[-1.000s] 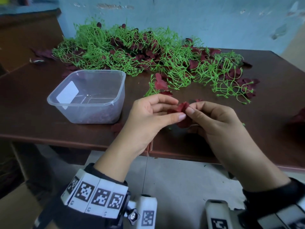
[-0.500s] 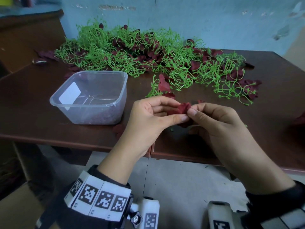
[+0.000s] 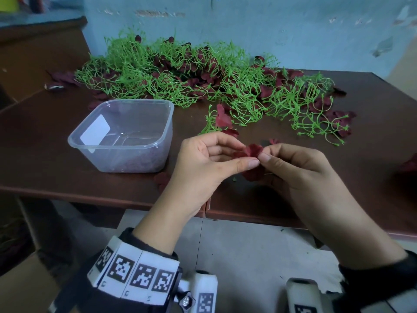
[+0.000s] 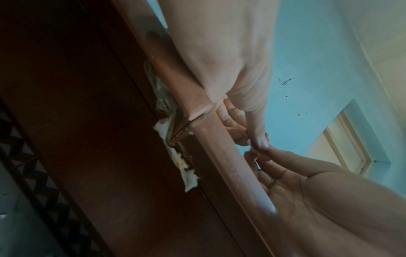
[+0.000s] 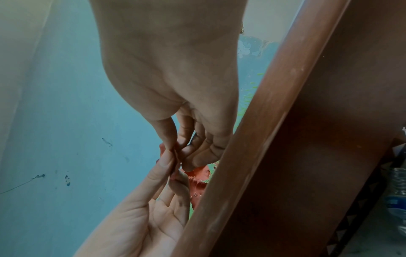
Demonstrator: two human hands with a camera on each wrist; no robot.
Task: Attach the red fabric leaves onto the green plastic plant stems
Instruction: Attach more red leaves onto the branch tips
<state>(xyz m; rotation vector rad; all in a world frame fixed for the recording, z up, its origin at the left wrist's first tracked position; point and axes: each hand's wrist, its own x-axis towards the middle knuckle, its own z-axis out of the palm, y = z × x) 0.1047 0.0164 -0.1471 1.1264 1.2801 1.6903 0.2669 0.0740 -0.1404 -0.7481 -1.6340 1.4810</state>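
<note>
A dark red fabric leaf cluster (image 3: 253, 151) is held above the table's front edge, pinched from both sides. My left hand (image 3: 244, 154) pinches it between thumb and index finger. My right hand (image 3: 266, 152) pinches its right side, thumb tip against my left thumb. More red fabric (image 3: 253, 173) hangs below the fingers. The right wrist view shows my right hand (image 5: 179, 153) and left hand (image 5: 173, 168) meeting, with red leaf (image 5: 199, 173) behind them. A big tangle of green plastic stems (image 3: 203, 75) with red leaves lies across the table's back. Any stem inside the pinch is hidden.
A clear plastic tub (image 3: 126, 134) stands left of my hands on the brown table (image 3: 56, 168). A small stem sprig with a red leaf (image 3: 222, 119) lies just beyond my hands. Loose red leaves (image 3: 162, 178) lie near the front edge. A blue wall backs the table.
Both hands keep pinching the red leaf cluster in nearly the same spot; only the fingertips have shifted slightly against each other.
</note>
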